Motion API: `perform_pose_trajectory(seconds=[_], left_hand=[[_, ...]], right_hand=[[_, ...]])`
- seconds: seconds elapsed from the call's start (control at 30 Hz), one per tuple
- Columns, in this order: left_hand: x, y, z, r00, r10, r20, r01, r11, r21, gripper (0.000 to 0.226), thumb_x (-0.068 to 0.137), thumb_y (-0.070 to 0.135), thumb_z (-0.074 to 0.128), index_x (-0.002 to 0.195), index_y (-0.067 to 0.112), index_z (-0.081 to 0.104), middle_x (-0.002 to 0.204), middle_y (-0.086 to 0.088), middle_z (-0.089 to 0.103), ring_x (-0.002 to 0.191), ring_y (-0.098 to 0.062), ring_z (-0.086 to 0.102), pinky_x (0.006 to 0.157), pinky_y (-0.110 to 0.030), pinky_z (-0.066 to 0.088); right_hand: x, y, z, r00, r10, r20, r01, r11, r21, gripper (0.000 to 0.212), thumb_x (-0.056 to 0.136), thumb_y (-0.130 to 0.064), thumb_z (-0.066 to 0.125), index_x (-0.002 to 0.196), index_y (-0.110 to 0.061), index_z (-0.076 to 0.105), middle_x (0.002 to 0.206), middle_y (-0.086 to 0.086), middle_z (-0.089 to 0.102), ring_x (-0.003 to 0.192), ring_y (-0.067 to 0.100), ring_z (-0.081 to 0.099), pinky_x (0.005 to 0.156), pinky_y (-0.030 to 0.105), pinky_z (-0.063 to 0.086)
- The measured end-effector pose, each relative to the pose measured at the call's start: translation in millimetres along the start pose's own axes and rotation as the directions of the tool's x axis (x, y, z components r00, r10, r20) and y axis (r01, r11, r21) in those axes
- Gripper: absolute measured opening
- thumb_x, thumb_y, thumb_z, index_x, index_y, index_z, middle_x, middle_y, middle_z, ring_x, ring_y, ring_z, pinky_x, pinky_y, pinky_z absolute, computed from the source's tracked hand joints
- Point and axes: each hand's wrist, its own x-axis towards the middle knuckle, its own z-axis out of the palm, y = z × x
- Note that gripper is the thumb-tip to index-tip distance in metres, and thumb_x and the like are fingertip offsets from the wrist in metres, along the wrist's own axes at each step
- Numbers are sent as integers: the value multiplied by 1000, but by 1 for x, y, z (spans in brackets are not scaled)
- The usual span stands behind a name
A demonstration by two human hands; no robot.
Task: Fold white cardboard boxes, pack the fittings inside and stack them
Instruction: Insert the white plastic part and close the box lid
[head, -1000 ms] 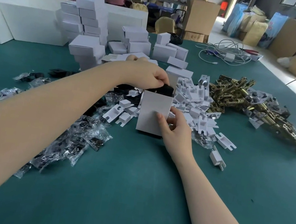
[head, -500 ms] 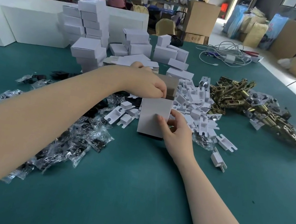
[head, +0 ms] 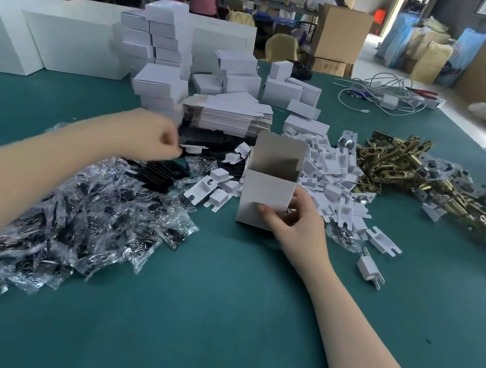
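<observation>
Centre frame: left hand [head: 160,137] withdrawn from open box [head: 266,198], now pinching black fitting [head: 185,138]; right hand [head: 296,221] grasps box. Packing continues.

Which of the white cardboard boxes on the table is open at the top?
The upright box that the right hand holds: its top flap stands up. The stacked boxes behind are all closed.
</observation>
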Motion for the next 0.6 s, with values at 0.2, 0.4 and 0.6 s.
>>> perform_pose_trajectory(seconds=[0.2,0.4,0.6], left_hand=[[-19,-33,19,941,-91,325,37,985,167,26,87,48,67,110,37,59,96,20,58,90,-3,56,80,-20,41],[-19,-28,25,973,-62,221,27,987,157,19,91,31,65,109,28,71,81,21,57,83,-2,59,82,-21,49],[-20,-20,27,975,-54,218,2,973,231,11,86,40,70,90,32,63,76,25,56,73,2,55,54,-10,36]], right_hand=[[1,2,0,1000,9,-10,-10,1000,-13,44,80,-45,76,119,-41,58,92,-9,65,73,13,59,73,35,53],[0,1,0,1000,-1,-14,1,1000,-18,39,80,-45,76,113,-49,56,89,-14,64,65,2,53,65,18,47],[0,-1,-1,1000,0,-9,-1,1000,-19,38,80,-45,76,110,-53,55,92,-11,65,66,2,54,66,20,48]])
